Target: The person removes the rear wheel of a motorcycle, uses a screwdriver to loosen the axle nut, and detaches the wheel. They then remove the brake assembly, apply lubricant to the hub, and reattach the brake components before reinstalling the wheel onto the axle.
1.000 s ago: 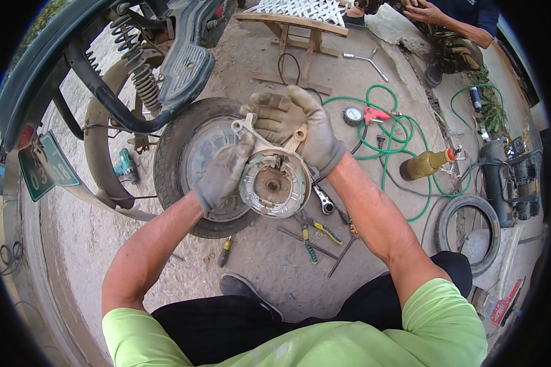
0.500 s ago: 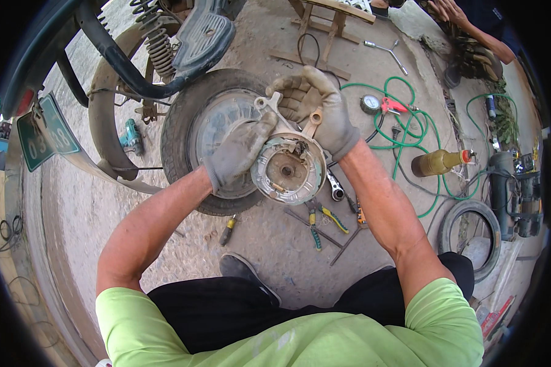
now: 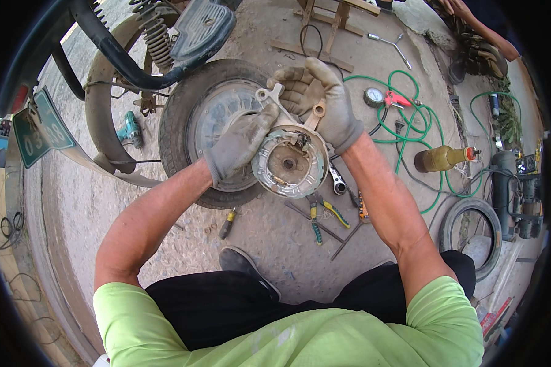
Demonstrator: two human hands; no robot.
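I hold a round metal brake backing plate [image 3: 290, 174] with a branched bracket and bushings on its upper side. My gloved left hand [image 3: 242, 144] grips the bracket from the lower left, thumb and fingers pressed to it. My gloved right hand [image 3: 337, 119] cups it from the right, its fingers curled behind the bracket arms. Behind the plate, a wheel with tyre [image 3: 177, 147] lies on the concrete. Below it lie yellow-green pliers [image 3: 333, 212], a wrench [image 3: 338, 183], crossed metal bars [image 3: 343, 244] and a yellow-handled screwdriver [image 3: 228, 223].
A scooter frame [image 3: 187, 46] and teal drill [image 3: 130, 128] are left. Right are a green hose [image 3: 431, 119], pressure gauge [image 3: 373, 96], bottle [image 3: 441, 159], loose tyre [image 3: 468, 211] and tank [image 3: 503, 189]. A wooden stand [image 3: 330, 37] and another person's arm [image 3: 496, 43] are at top.
The whole view has shifted, with the scene higher in the frame. My right hand's fingers have curled further around the bracket; both hands still hold the plate.
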